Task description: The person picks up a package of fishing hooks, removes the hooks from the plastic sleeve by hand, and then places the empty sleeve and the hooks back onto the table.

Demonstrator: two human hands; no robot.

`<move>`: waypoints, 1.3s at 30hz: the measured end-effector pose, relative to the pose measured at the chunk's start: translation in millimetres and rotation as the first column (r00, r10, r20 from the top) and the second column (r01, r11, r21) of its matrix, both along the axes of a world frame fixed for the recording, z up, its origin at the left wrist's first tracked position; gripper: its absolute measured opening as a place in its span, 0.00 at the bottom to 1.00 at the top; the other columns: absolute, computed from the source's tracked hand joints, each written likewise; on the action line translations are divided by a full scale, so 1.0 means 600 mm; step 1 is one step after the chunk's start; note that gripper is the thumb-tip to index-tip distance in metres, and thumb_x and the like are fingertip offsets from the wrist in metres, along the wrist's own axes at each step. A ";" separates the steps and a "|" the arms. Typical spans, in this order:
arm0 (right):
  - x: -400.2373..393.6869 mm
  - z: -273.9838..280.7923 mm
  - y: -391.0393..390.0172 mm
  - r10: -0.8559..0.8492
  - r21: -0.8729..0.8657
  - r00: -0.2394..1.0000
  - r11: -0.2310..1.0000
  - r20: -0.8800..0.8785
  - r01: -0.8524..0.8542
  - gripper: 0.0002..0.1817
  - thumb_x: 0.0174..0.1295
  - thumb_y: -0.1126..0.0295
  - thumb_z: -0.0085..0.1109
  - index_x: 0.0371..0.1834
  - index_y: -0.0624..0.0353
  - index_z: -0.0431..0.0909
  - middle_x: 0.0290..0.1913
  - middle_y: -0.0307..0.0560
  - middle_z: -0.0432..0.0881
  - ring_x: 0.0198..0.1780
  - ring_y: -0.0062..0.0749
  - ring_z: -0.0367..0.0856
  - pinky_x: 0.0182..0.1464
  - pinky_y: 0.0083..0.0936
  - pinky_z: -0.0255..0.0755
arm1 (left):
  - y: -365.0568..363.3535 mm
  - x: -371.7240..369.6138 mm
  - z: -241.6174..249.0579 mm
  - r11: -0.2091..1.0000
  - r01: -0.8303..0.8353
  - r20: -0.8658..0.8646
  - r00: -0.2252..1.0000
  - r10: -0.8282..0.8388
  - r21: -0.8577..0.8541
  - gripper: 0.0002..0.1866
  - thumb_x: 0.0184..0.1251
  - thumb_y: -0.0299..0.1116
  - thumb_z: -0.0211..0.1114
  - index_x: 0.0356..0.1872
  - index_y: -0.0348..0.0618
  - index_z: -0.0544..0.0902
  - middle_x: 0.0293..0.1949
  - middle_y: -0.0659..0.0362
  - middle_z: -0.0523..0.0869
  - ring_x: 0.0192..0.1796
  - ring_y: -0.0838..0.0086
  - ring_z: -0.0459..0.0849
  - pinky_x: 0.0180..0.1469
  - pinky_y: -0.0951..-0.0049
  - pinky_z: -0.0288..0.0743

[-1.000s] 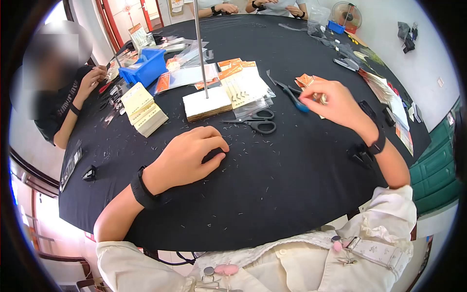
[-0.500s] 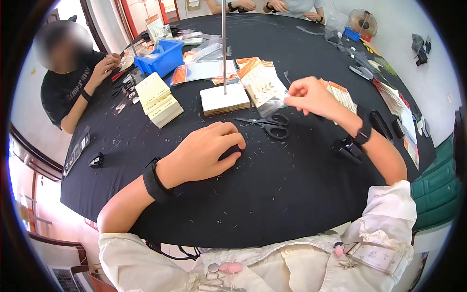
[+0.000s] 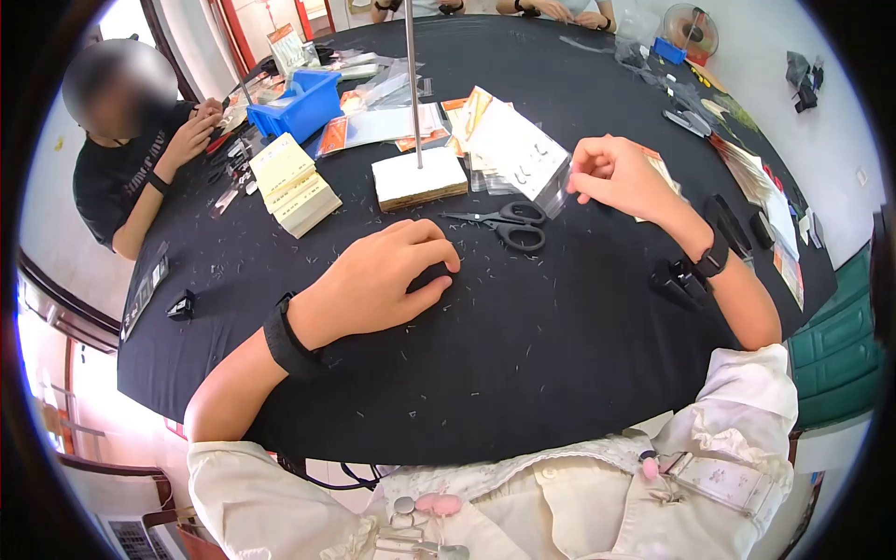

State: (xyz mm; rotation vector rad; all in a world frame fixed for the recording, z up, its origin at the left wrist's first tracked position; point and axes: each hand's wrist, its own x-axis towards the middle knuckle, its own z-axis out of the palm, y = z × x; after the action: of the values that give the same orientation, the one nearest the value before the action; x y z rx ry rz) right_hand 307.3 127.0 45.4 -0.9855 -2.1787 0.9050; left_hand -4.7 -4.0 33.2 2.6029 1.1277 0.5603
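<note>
My right hand (image 3: 616,177) pinches the edge of a clear plastic bag holding a white card (image 3: 515,149) with small dark items, tilted above other packets. My left hand (image 3: 378,280) rests on the black cloth, fingers curled apart, holding nothing. Between the hands and the white block (image 3: 420,177) with its upright metal rod (image 3: 413,84) lie black scissors (image 3: 513,224). Left of the block is a stack of yellowish cards (image 3: 294,187).
A blue bin (image 3: 299,105) stands among packets at the back left, near a seated person (image 3: 131,149). A black stapler-like object (image 3: 679,285) lies by my right forearm; more packets (image 3: 747,173) lie at the right. Other people's hands show at the far edge.
The card bag in my right hand has turned and now shows a mostly white face. My right hand has moved slightly right and up. My left hand stays resting on the cloth.
</note>
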 end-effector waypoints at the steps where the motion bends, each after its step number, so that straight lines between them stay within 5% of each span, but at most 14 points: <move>1: 0.003 -0.004 0.002 -0.004 -0.010 1.000 1.000 0.000 0.004 0.10 0.61 0.67 0.64 0.28 0.62 0.79 0.26 0.39 0.83 0.26 0.16 0.79 0.28 0.16 0.73 | 0.000 0.000 0.000 1.000 0.000 0.006 1.000 0.000 0.000 0.08 0.65 0.27 0.66 0.45 0.44 0.82 0.47 0.56 0.82 0.52 0.60 0.81 0.55 0.63 0.76; 5: 0.011 -0.020 0.019 -0.117 -0.033 0.986 0.992 0.117 0.121 0.16 0.64 0.59 0.65 0.25 0.60 0.82 0.25 0.38 0.85 0.24 0.12 0.78 0.24 0.15 0.71 | 0.002 0.001 -0.001 0.999 -0.005 -0.002 1.000 0.005 -0.034 0.08 0.65 0.27 0.66 0.44 0.43 0.82 0.47 0.56 0.81 0.52 0.59 0.81 0.55 0.63 0.76; 9: 0.005 -0.031 0.043 -0.079 -0.121 0.985 0.991 -0.151 0.061 0.16 0.63 0.59 0.69 0.27 0.59 0.80 0.29 0.40 0.87 0.26 0.16 0.83 0.23 0.16 0.70 | 0.003 0.000 -0.002 0.999 -0.011 0.002 1.000 0.012 -0.036 0.08 0.65 0.27 0.66 0.45 0.43 0.82 0.47 0.55 0.81 0.52 0.59 0.81 0.55 0.64 0.76; 11: 0.003 -0.019 0.050 -0.125 -0.197 0.983 0.976 -0.135 0.097 0.14 0.63 0.60 0.69 0.29 0.58 0.79 0.32 0.41 0.87 0.31 0.19 0.86 0.24 0.16 0.71 | 0.003 0.000 0.000 0.999 -0.012 0.007 1.000 0.013 -0.033 0.08 0.65 0.27 0.66 0.45 0.43 0.82 0.47 0.55 0.81 0.52 0.59 0.81 0.55 0.64 0.76; 12: -0.003 -0.012 0.046 -0.146 -0.235 0.983 0.965 -0.113 0.117 0.09 0.65 0.65 0.67 0.38 0.58 0.79 0.33 0.40 0.86 0.32 0.18 0.87 0.24 0.13 0.67 | 0.003 0.000 0.000 0.999 -0.010 0.001 1.000 0.010 -0.035 0.08 0.65 0.27 0.66 0.45 0.43 0.82 0.47 0.55 0.81 0.52 0.59 0.81 0.55 0.63 0.76; 19: -0.021 -0.001 0.075 -0.023 -0.315 0.995 0.948 0.099 0.054 0.15 0.60 0.58 0.70 0.39 0.59 0.83 0.33 0.39 0.87 0.31 0.18 0.85 0.24 0.16 0.66 | 0.002 0.000 -0.001 0.999 -0.010 -0.004 1.000 0.010 -0.036 0.09 0.65 0.28 0.66 0.45 0.43 0.82 0.47 0.55 0.81 0.53 0.59 0.81 0.55 0.63 0.76; 21: -0.021 0.014 0.073 -0.042 -0.283 0.993 0.956 0.109 0.072 0.11 0.64 0.64 0.66 0.42 0.60 0.83 0.33 0.36 0.86 0.30 0.12 0.83 0.24 0.11 0.63 | 0.003 0.000 0.000 1.000 -0.004 0.012 1.000 0.005 -0.024 0.09 0.65 0.28 0.66 0.45 0.44 0.82 0.47 0.55 0.81 0.53 0.59 0.81 0.55 0.63 0.76; 23: -0.010 0.020 0.067 -0.099 -0.228 0.993 0.970 -0.062 0.083 0.08 0.67 0.67 0.64 0.43 0.59 0.83 0.34 0.36 0.87 0.29 0.11 0.82 0.25 0.09 0.64 | 0.001 0.000 -0.001 1.000 0.004 0.030 1.000 -0.004 -0.030 0.09 0.65 0.28 0.66 0.45 0.44 0.82 0.47 0.56 0.81 0.52 0.59 0.81 0.55 0.63 0.76; 30: 0.008 0.074 0.005 -0.070 0.204 0.912 0.965 -0.405 0.164 0.10 0.68 0.68 0.64 0.49 0.58 0.81 0.41 0.43 0.90 0.34 0.14 0.84 0.30 0.13 0.66 | 0.002 0.001 -0.001 1.000 -0.006 0.000 1.000 0.006 -0.027 0.08 0.65 0.28 0.66 0.45 0.44 0.82 0.48 0.56 0.81 0.52 0.60 0.81 0.54 0.63 0.76; 35: -0.010 0.079 -0.043 -0.016 0.048 0.888 0.998 -0.460 0.044 0.08 0.68 0.71 0.64 0.47 0.60 0.81 0.40 0.43 0.89 0.33 0.15 0.83 0.34 0.14 0.72 | 0.002 0.002 0.006 1.000 -0.001 0.010 1.000 0.001 -0.016 0.08 0.64 0.28 0.66 0.44 0.44 0.83 0.47 0.57 0.82 0.50 0.60 0.82 0.52 0.64 0.77; 39: -0.036 0.060 -0.065 0.216 -0.039 0.945 0.972 -0.243 -0.232 0.06 0.66 0.72 0.65 0.42 0.62 0.83 0.35 0.37 0.87 0.33 0.11 0.81 0.37 0.14 0.74 | -0.012 0.007 0.057 0.975 -0.088 0.117 0.991 0.065 0.204 0.08 0.60 0.20 0.65 0.40 0.42 0.84 0.41 0.56 0.84 0.45 0.62 0.84 0.48 0.67 0.78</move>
State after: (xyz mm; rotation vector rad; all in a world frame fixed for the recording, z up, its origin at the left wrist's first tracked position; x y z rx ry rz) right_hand 285.7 87.9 81.6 -0.6275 -2.0929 1.1460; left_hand -0.8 -11.5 67.5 2.6707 1.1966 0.8715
